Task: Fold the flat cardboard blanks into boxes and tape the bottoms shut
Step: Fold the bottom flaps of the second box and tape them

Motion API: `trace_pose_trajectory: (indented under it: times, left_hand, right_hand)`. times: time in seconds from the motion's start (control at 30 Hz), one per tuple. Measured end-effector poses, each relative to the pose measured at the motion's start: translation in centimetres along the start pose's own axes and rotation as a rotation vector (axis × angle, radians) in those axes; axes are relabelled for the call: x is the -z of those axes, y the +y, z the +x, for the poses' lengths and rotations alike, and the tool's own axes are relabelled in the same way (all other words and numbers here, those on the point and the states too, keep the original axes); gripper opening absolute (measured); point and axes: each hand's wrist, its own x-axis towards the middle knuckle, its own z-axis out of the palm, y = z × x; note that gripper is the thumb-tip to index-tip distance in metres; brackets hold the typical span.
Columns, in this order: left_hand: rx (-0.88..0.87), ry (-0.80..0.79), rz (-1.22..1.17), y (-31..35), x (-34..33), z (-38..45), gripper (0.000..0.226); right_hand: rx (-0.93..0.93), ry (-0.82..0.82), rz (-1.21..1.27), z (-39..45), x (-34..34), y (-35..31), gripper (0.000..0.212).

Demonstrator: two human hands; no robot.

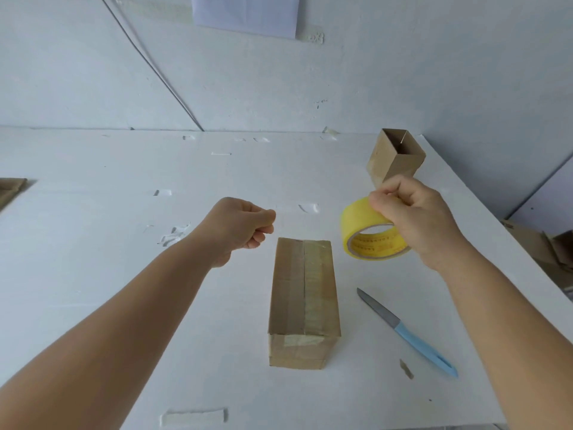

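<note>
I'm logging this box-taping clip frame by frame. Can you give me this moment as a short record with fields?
left hand: left hand raised over the table, fingers curled; whether it pinches a tape end cannot be told
right hand: right hand grips the tape roll
taped box: taped box lies on the table, tape along its seam
open box: open box stands behind the right hand
knife: knife lies right of the taped box

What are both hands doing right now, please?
Left hand: fingers curled, pinching; whether it holds clear tape cannot be told.
Right hand: grips the yellow roll of packing tape.
</note>
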Motion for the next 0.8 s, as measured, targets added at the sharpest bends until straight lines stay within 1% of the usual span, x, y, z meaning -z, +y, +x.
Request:
trace_pose_trajectory:
  times: [0.1,0.2,0.23,0.37,0.8]
  left_hand:
    - [0.007,-0.011,0.079,-0.6,0.2,0.4,0.020]
    - [0.007,0.027,0.126,-1.2,0.6,0.9,0.020]
    - [0.009,0.027,0.143,-1.3,0.8,1.1,0.020]
    - [0.036,0.006,0.197,-2.1,0.9,1.4,0.020]
    - [0.075,-0.010,0.161,-4.0,1.1,2.3,0.019]
  right_hand:
    - [-0.014,-0.013,-0.183,-0.3,0.0,0.9,0.011]
    - [-0.047,-0.016,-0.470,-0.6,-0.2,1.4,0.013]
    - [-0.066,-0.033,-0.505,-0.6,-0.3,1.5,0.014]
    - [-0.118,-0.092,-0.491,-0.7,-0.8,2.3,0.015]
    - [-0.162,-0.154,-0.438,-0.9,-1.8,4.1,0.015]
